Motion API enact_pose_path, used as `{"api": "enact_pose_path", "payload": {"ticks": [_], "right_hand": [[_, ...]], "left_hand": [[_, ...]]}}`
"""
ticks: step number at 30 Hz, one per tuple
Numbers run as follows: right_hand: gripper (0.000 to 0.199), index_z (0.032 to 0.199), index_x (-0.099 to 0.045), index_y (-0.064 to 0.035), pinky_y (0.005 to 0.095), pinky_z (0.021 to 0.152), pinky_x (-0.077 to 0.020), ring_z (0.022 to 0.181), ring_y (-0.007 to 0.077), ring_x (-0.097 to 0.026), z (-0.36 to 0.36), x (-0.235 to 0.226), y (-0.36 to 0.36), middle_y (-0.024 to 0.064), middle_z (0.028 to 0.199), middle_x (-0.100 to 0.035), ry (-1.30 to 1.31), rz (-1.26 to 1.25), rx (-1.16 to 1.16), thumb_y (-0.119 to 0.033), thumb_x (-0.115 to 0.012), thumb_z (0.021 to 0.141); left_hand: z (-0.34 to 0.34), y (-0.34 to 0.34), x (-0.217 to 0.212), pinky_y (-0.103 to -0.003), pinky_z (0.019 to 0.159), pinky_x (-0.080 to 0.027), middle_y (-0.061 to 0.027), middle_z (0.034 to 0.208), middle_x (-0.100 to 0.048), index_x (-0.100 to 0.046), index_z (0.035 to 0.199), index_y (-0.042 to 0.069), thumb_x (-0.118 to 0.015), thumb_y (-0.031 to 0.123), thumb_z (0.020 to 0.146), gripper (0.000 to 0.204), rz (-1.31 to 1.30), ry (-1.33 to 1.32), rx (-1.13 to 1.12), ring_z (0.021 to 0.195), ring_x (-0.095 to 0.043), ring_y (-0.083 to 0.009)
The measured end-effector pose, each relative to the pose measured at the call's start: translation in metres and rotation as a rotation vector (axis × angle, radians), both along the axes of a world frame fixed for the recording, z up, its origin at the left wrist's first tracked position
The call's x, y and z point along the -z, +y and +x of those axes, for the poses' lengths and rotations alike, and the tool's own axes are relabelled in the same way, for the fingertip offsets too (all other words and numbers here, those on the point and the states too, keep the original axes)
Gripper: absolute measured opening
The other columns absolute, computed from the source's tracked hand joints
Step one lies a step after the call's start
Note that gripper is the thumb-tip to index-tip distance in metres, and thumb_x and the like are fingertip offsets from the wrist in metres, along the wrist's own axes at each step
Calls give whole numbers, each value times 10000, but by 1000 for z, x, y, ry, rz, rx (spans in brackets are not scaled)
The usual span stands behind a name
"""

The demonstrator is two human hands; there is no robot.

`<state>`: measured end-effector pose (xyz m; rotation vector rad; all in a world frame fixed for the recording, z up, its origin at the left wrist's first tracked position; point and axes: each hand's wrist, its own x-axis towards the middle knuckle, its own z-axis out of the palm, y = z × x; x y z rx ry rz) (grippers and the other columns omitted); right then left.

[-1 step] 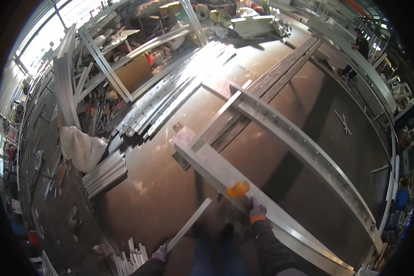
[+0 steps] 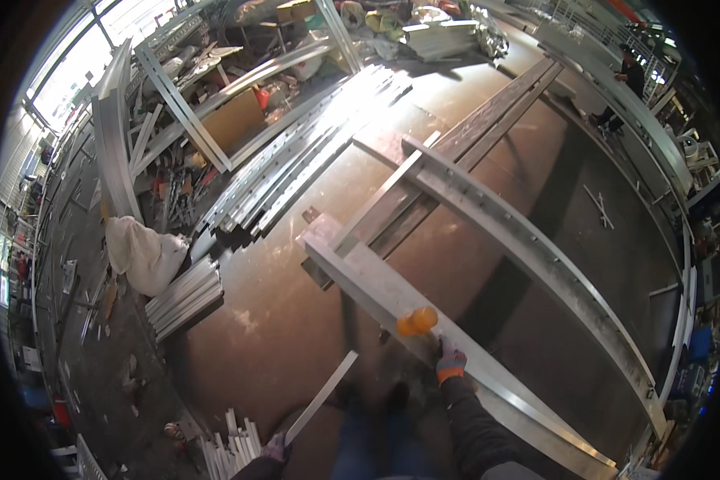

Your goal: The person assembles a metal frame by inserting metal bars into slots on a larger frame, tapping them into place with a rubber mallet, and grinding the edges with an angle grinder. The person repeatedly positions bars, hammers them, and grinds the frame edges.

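My right hand (image 2: pixel 450 357), in a grey glove with an orange cuff, is closed round the handle of a mallet with an orange head (image 2: pixel 417 322). The mallet head is over the near long metal beam (image 2: pixel 448 352); I cannot tell whether it touches. At the lower left my gloved left hand (image 2: pixel 276 448) grips one end of a flat silver metal bar (image 2: pixel 322 398), which slants up toward the middle. Beside that hand stands a bundle of short metal bars (image 2: pixel 234 448).
A second long beam (image 2: pixel 528 232) runs to the right, and both beams rest across wooden planks (image 2: pixel 488 120). Stacked metal profiles (image 2: pixel 296 152) lie at the far left, near a white sack (image 2: pixel 142 254) and scrap. A person (image 2: pixel 630 80) is at the far right.
The metal bar in my left hand has shifted slightly left and down. The mallet and my right hand have moved very little.
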<state>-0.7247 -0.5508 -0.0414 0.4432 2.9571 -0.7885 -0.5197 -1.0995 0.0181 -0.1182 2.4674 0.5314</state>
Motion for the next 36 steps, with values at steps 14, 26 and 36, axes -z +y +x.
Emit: {"api": "enact_pose_path", "payload": {"ticks": [14,26,36], "right_hand": [[397,1122,-670,15,412,743,-517,842,250,-662,1,-77,-44,175,885,-706,-12,28,158,-313,-682,898],[542,1461,-450,-145,499,963,-487,1152,339,-605,-50,-101,-233,220,1351,-553,-528,-1008,134,-339,-596,976],[490,1253,-620,62,345,798,-533,936,188,-673,-136,-157,-371,184,1028,-728,-156,-63,-29,-125,-787,833]], "left_hand": [[75,37,-75,-282,589,-527,-98,814,-676,-675,1030,27,-747,295,847,332,1171,-257,-1534,668,-653,-146],[-240,-337,77,-356,445,-508,-114,811,-632,-616,1042,13,-720,416,921,433,756,692,-1788,624,-645,-212],[-361,-509,99,-439,634,-476,-82,825,-603,-621,940,120,-472,567,932,472,1316,400,-1966,756,-571,-260]]}}
